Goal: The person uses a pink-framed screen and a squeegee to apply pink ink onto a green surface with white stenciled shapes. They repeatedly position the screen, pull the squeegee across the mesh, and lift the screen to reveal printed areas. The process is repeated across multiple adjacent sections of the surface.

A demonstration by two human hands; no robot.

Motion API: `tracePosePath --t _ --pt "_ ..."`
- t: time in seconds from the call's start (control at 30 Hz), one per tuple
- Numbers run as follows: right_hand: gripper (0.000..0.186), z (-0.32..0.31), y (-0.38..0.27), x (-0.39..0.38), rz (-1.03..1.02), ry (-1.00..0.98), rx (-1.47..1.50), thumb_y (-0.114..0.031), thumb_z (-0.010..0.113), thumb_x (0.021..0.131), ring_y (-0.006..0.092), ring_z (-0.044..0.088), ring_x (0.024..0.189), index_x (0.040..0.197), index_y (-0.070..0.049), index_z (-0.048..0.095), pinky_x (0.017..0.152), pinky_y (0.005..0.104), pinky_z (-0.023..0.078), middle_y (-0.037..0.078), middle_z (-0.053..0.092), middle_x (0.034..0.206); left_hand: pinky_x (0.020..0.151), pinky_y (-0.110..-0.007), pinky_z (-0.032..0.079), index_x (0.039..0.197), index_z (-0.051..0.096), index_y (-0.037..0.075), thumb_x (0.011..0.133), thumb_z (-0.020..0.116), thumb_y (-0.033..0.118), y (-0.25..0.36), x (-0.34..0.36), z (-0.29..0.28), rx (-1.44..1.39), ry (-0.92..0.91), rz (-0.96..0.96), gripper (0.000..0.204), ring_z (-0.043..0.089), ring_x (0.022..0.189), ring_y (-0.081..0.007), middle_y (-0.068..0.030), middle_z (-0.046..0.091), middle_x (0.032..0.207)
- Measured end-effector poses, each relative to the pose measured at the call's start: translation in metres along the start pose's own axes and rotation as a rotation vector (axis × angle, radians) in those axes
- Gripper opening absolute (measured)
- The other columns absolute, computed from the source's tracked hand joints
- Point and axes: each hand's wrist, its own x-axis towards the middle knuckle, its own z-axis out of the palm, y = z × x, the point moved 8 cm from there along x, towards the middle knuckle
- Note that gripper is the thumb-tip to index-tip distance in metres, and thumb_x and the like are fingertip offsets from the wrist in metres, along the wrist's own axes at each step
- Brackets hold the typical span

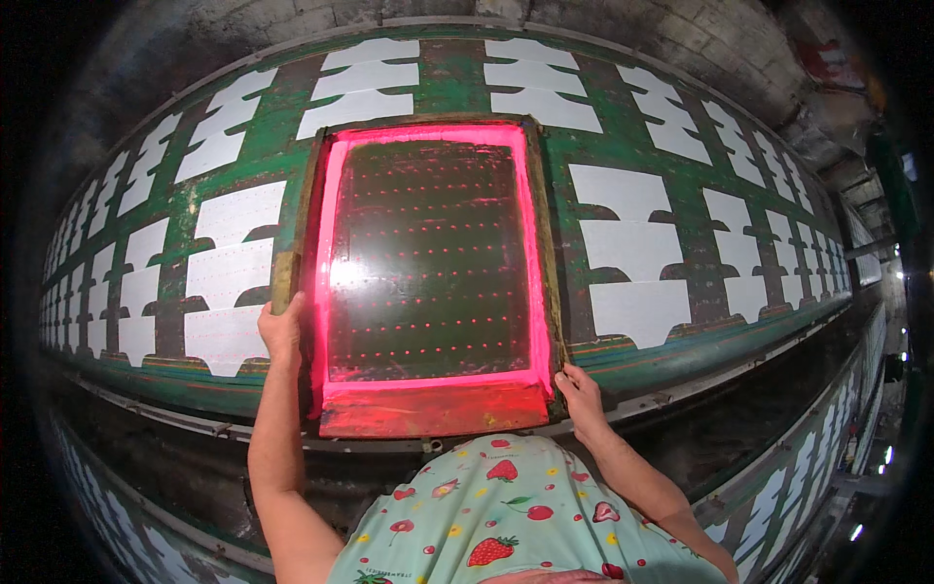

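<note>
A large wooden-edged printing screen [428, 253] with a bright pink ink border, a dark mesh dotted with small pink marks and a red-stained front bar lies in front of me on the long green table [582, 147]. My left hand [279, 326] is closed round a worn yellowish wooden piece [286, 273] at the screen's left side. My right hand [582, 397] grips the right side of the frame near its front corner. White cut pieces [233, 273] with faint pink dots lie left of the screen; plain white pieces [632, 311] lie to its right.
More rows of white pieces [350, 86] stretch along the table to both sides and behind the screen. A dark gap runs along the near edge, with another surface bearing white pieces [769, 492] at lower right. A concrete wall [671, 39] stands beyond the table.
</note>
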Motion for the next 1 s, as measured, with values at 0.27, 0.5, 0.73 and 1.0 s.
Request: tracePosePath --t 0.27,0.5,0.73,1.0 --pt "0.05 -0.007 -0.043 -0.03 -0.188 -0.012 0.057 -0.022 0.074 0.108 0.0174 0.065 0.112 0.149 0.007 0.065 0.097 0.0332 0.052 0.01 0.072 0.126 0.083 -0.035 0.053 0.119 0.077 0.002 0.092 0.093 0.018 0.012 -0.002 -0.003 -0.018 -0.067 -0.067 0.035 0.066 0.088 -0.0145 -0.0013 0.076 0.103" --pt "0.048 -0.08 -0.058 0.007 -0.271 0.154 -0.063 -0.022 0.076 0.106 0.0249 0.068 0.126 0.145 0.005 0.068 0.111 0.037 0.051 0.017 0.071 0.139 0.078 -0.034 0.052 0.112 0.078 0.003 0.092 0.094 0.018 0.05 -0.046 0.054 -0.124 -0.078 -0.023 0.03 0.065 0.082 -0.0134 0.0001 0.073 0.097" --pt "0.059 -0.217 -0.054 0.063 -0.216 0.232 -0.203 -0.031 0.076 0.105 0.0336 0.064 0.138 0.151 0.003 0.064 0.117 0.0426 0.049 0.023 0.067 0.149 0.081 -0.033 0.056 0.115 0.076 0.002 0.09 0.093 0.009 0.084 -0.137 0.184 -0.248 -0.087 0.056 0.031 0.069 0.084 -0.0138 -0.0019 0.076 0.101" --pt "0.056 -0.378 -0.019 0.11 -0.142 0.231 -0.178 -0.034 0.07 0.109 0.0344 0.065 0.135 0.149 0.004 0.065 0.115 0.0421 0.048 0.022 0.069 0.147 0.086 -0.035 0.058 0.121 0.074 0.0 0.092 0.09 0.006 0.096 -0.27 0.31 -0.174 -0.052 0.022 0.034 0.072 0.093 -0.0178 -0.0068 0.078 0.108"
